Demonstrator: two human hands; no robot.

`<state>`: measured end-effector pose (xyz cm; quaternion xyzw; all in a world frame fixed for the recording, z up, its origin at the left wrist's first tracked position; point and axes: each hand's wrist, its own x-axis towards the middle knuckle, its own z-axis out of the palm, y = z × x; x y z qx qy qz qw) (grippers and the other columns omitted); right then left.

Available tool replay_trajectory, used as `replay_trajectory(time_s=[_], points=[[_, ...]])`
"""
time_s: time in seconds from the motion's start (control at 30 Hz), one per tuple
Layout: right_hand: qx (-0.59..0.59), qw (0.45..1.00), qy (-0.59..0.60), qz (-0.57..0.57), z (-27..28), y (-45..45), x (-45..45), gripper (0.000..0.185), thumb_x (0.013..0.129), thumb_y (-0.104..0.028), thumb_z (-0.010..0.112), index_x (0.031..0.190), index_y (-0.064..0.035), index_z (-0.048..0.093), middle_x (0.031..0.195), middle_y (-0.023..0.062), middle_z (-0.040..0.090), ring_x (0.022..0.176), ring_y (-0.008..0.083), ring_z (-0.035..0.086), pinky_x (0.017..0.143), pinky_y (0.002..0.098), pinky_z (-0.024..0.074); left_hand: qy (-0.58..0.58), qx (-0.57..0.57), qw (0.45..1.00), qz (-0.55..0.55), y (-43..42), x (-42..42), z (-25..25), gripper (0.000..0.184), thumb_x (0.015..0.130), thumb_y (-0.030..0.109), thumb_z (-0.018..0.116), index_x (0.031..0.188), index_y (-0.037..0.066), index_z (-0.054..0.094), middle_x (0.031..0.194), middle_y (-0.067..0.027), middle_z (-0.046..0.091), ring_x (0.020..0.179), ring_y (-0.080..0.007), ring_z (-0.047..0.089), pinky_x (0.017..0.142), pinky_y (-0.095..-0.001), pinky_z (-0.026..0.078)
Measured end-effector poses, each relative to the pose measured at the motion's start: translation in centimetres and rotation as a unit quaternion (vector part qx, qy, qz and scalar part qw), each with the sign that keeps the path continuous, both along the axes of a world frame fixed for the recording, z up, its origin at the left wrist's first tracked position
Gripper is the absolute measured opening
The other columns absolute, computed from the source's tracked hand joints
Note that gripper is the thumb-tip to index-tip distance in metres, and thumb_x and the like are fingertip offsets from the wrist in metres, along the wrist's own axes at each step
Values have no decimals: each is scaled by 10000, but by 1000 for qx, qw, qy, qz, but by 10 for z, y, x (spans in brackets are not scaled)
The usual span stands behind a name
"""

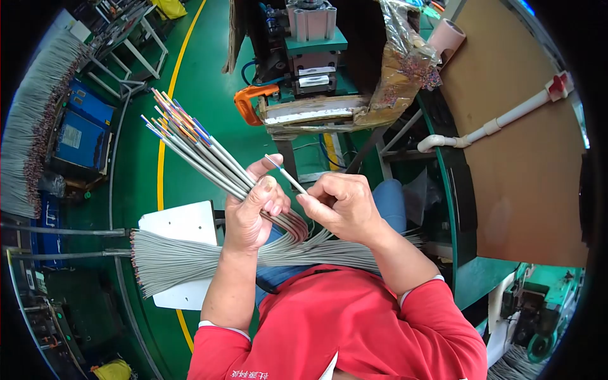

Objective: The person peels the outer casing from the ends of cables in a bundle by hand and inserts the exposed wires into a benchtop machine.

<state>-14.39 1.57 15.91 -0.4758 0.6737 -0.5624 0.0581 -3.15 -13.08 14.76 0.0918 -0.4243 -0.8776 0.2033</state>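
My left hand (254,206) is closed around a bundle of grey cables (218,161). Their stripped ends, with blue, orange and brown inner wires, fan out toward the upper left. Between the fingers of my right hand (342,202) is a single grey cable (292,182), its bared end tilted up toward my left index finger. Whether that finger touches the tip I cannot tell. Across my lap lies a thick bunch of grey cables (171,256), partly on a white board (180,223). The bundle in my left hand bends down toward this bunch.
Ahead stands a bench machine with a metal cylinder (311,24) and an orange clamp-like part (250,104). A white pipe (500,123) crosses a brown panel (506,190) at right. More grey cables (31,120) hang at left beside blue bins (79,136).
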Motion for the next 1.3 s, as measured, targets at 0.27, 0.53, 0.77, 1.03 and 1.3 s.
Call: replay_trajectory(time_s=[0.27, 0.53, 0.77, 1.03, 1.3], points=[[67, 997, -10, -24, -3, 3, 2, 180, 821, -97, 712, 713, 2, 607, 620, 111, 607, 530, 220, 591, 498, 325, 453, 40, -132, 988, -65, 5, 6, 11, 446, 908, 136, 628, 1294, -54, 509, 631, 28, 465, 580, -80, 483, 600, -273, 451], [77, 994, -67, 29, 2, 11, 3, 174, 867, -126, 686, 770, 11, 639, 633, 135, 612, 547, 263, 604, 520, 350, 462, -39, -131, 987, 82, 16, -2, 10, 327, 878, 174, 681, 1109, -39, 591, 579, 49, 418, 506, -71, 442, 517, -277, 425], [60, 995, -50, 65, -1, 10, 4, 171, 896, -131, 674, 803, 12, 657, 647, 132, 610, 562, 263, 605, 530, 348, 462, -130, -32, 989, 63, -4, -16, 14, 270, 877, 218, 715, 989, -8, 621, 570, 51, 420, 476, -74, 429, 503, -270, 405], [76, 990, -87, 81, -5, 12, 0, 185, 923, -144, 658, 827, 14, 660, 650, 117, 603, 557, 224, 580, 530, 332, 453, -128, 27, 990, 53, -7, -16, 13, 210, 871, 184, 731, 942, 13, 633, 571, 43, 441, 490, -75, 442, 509, -280, 409], [81, 978, -163, 100, -12, 13, -3, 205, 941, -158, 651, 829, 14, 659, 638, 75, 589, 563, 132, 535, 523, 297, 433, -74, 40, 994, 69, -8, -11, 1, 234, 908, 235, 676, 950, 15, 607, 568, 61, 408, 490, -75, 433, 511, -275, 408]])
